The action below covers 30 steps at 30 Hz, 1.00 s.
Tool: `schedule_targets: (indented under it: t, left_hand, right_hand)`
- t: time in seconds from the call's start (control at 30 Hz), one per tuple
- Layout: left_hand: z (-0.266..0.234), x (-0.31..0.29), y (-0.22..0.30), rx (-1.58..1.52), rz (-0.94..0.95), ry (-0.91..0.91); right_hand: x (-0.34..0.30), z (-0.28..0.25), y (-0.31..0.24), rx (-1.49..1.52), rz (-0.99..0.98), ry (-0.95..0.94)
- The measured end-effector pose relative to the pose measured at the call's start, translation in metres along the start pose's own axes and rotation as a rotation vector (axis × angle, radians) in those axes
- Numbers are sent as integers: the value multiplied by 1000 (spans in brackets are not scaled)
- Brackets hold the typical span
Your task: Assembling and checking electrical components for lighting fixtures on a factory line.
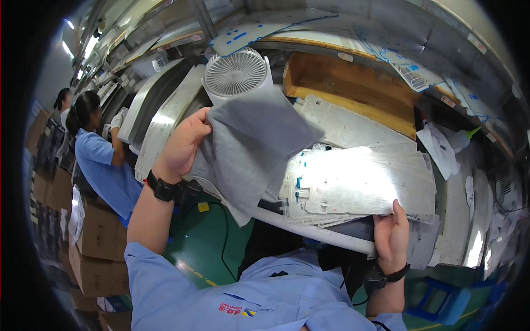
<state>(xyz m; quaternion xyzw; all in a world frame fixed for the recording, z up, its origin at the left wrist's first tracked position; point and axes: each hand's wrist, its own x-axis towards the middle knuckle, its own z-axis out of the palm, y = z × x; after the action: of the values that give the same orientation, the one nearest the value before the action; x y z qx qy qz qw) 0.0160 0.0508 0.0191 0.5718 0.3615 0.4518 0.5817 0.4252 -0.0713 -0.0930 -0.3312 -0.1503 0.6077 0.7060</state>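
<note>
A limp grey sheet, like thin cloth or foam, [243,138] hangs from my left hand [185,140], its upper left corner pinched between thumb and fingers. Its lower corner droops past the table's front edge. To the right lies a stack of flat, pale metal-like plates [359,179] with cut-outs and small blue marks; a bright glare covers the middle. My right hand [393,231] is at the front edge of this stack, thumb on top and the fingers partly hidden beneath, gripping the edge of the upper plate.
Behind the sheet stands a white desk fan [236,74]. A wooden box [353,91] sits at the back, below a shelf with blue-marked sheets [276,30]. At right are a white bottle with a green tip [462,138] and a blue stool [441,300]. A co-worker [102,149] works at left, near cardboard boxes [99,237].
</note>
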Motion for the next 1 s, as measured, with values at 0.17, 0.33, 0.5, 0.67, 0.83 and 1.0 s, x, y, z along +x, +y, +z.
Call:
schedule_targets:
  t: [0.17,0.33,0.5,0.67,0.83,1.0]
  left_hand:
    - [10,2,-12,-189,-11,147]
    - [-44,3,-64,100,-446,126]
    - [-53,-3,-55,140,-442,106]
    - [-91,-10,-53,24,-13,6]
    - [-56,-23,-14,172,305,-87]
    - [-57,-28,-4,-317,74,82]
  right_hand:
    - [-5,-1,-20,18,142,-34]
    - [-2,-7,-22,30,234,-67]
    - [2,-14,-20,54,215,-72]
    - [-1,-11,-19,43,205,-55]
    - [-1,-13,-18,31,196,-50]
    - [-2,-11,-18,36,192,-33]
